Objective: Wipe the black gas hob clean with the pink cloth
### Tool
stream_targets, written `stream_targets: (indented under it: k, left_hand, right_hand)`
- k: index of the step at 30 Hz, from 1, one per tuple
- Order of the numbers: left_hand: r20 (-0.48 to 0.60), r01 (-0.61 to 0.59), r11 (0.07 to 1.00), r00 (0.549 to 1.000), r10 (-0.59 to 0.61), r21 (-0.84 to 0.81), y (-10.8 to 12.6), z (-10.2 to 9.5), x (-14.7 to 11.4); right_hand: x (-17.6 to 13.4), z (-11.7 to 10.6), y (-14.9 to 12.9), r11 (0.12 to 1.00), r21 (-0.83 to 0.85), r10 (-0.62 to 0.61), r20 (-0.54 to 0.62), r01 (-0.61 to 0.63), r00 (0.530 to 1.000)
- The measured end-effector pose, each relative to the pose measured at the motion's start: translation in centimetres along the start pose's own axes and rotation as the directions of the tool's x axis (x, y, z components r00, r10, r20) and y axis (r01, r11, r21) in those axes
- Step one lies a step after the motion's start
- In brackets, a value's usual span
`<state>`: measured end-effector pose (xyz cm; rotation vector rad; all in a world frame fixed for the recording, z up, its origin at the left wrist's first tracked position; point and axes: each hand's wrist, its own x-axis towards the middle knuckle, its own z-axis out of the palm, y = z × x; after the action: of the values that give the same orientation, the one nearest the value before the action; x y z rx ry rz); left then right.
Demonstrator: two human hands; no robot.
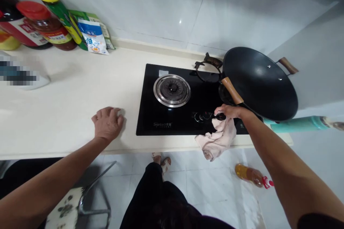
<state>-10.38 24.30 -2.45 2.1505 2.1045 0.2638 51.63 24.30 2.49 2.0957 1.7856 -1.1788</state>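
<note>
My left hand (107,123) leans on the cream countertop (77,96), its fingers bent and slightly apart, with nothing visible in it. My right hand (228,111) grips a pale pink cloth (219,137) and has its fingers at the right-hand control knob (220,116) of a black glass gas hob (153,114). Most of the cloth hangs below the hand, over the hob's front edge and the counter edge. Another knob (206,115) is just to the left. The left burner (172,90) has no pan support on it; the right burner is largely hidden.
A black wok (260,82) with wooden handles leans at the right, near a loose pan support (208,69). A green roll-like object (299,124) lies below it. Sauce bottles (53,34) and a seasoning packet (92,37) stand back left. On the floor are an oil bottle (252,176) and a chair (94,209).
</note>
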Motion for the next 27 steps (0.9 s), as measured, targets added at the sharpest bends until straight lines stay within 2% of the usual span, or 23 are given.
stream_targets:
  k: [3,5,11,15,18,20,24,27]
  left_hand:
    - [0.003,-0.002,1.000,1.000,0.002,0.003,-0.1,0.0,0.0]
    - [0.002,-0.004,1.000,1.000,0.004,0.007,-0.1,0.1,-0.1]
    - [-0.003,-0.001,1.000,1.000,0.001,0.010,0.1,0.1,-0.1]
    - [-0.012,-0.018,1.000,1.000,0.018,-0.012,0.0,0.1,-0.2]
    - [-0.016,-0.044,0.999,0.999,0.043,-0.028,-0.2,0.2,-0.2]
    - [-0.018,-0.054,0.998,0.998,0.053,-0.039,-0.4,0.2,-0.1]
    - [-0.034,-0.049,0.996,0.998,0.046,-0.072,-0.4,0.2,0.0]
    - [-0.019,-0.042,0.996,0.999,0.041,-0.076,-0.3,0.0,0.0]
  right_hand:
    - [-0.1,0.2,0.1,0.997,0.080,-0.006,0.034,0.003,0.999]
    - [-0.4,0.5,0.4,0.986,0.165,-0.022,0.005,0.021,1.000]
    - [-2.9,2.9,1.1,0.884,0.468,0.094,-0.179,0.001,0.979]
    - [-4.1,5.6,1.5,0.770,0.637,0.216,-0.314,0.036,0.925]
    - [-4.6,8.2,1.8,0.741,0.671,0.360,-0.413,0.012,0.837]
    - [-5.2,10.1,1.8,0.750,0.661,0.399,-0.453,0.000,0.797]
    - [-7.0,13.0,1.7,0.775,0.631,0.362,-0.480,0.029,0.799]
    - [-8.0,13.4,1.7,0.806,0.587,0.342,-0.561,0.071,0.754]
